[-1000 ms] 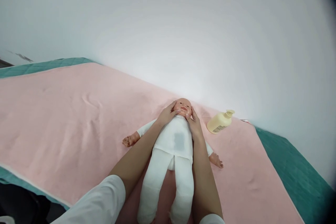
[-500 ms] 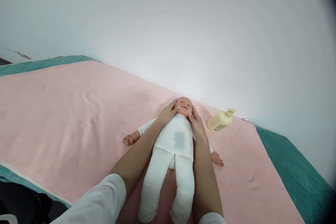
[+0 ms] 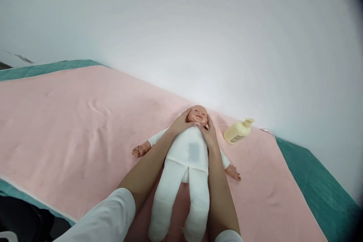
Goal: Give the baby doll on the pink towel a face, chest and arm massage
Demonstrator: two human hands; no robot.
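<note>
A baby doll [image 3: 187, 147] in white cloth lies on its back on a pink sheet [image 3: 70, 132], its head toward the wall and its legs toward me. My left hand [image 3: 180, 121] cups the left side of the doll's head and neck. On the other side, my right hand [image 3: 208, 131] wraps the head and neck too. Both thumbs meet below the chin, at the top of the white body. Fingers behind the head are partly hidden. The doll's arms stretch out beyond my forearms.
A pale yellow pump bottle [image 3: 238, 131] stands on the sheet to the right of the doll's head. Green padded cloth [image 3: 314, 177] shows past the sheet's edges. A white wall [image 3: 198, 38] rises just behind. Something dark [image 3: 22, 219] sits at the lower left.
Both thumbs have slid from the doll's cheeks and jaw down to below its chin, coming closer together. The doll and the bottle have stayed in place.
</note>
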